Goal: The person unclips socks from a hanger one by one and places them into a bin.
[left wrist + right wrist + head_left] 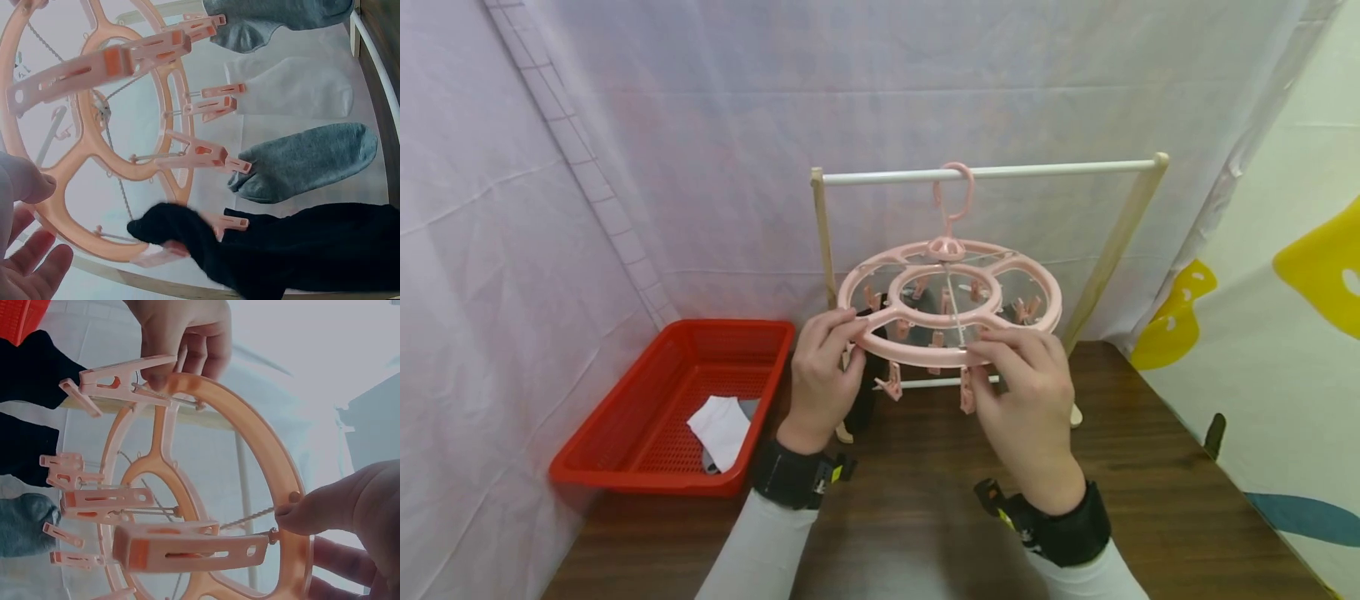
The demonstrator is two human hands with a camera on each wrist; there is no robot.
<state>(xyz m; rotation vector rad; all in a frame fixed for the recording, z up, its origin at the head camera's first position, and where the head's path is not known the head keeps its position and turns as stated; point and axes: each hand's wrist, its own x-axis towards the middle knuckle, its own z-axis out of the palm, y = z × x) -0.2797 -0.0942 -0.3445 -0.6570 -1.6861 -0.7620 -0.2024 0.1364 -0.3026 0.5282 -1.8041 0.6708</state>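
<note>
A round pink clip hanger (pixel 917 356) hangs by its hook from a white rod (pixel 1045 171). My left hand (pixel 823 367) pinches the hanger's rim at the front left, and my right hand (pixel 1028 392) grips it at the front right. Several pink clothespins (pixel 187 547) dangle below the rim; some near my hands carry nothing. In the left wrist view, clips on the far side hold a grey sock (pixel 306 162), a white sock (pixel 306 87), another grey sock (pixel 281 22) and black socks (pixel 319 247). From the head view these socks are mostly hidden behind the ring.
A red basket (pixel 647 481) stands on the left of the brown wooden table (pixel 895 533), with a white cloth piece (pixel 721 429) and grey ones inside. The rod's wooden stand (pixel 1112 242) rises at the back. White sheeting (pixel 700 167) hangs behind.
</note>
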